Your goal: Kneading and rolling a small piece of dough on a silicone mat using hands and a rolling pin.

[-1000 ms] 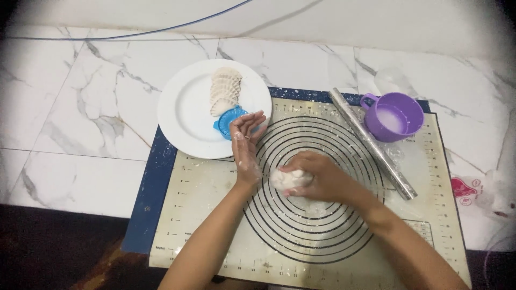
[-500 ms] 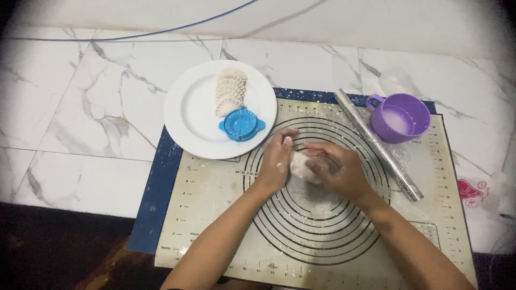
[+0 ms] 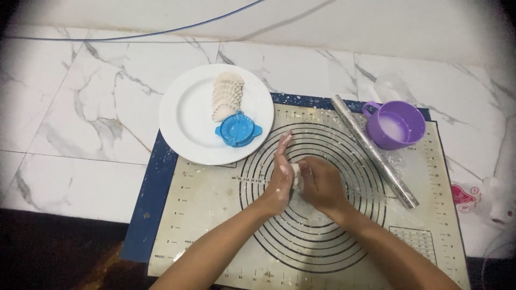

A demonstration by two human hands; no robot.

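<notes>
Step in hand looks like shaping: left hand flat and upright, right hand cupped, pressing a small dough ball between palms above the ringed baking mat. Next likely calls for setting it down by the rolling pin. 0.5 s ago the left hand was curled over; now its fingers are straight.

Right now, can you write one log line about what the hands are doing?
left hand: pressing dough ball | right hand: cupping dough ball | under: baking mat | nearby: plate, rolling pin
</notes>
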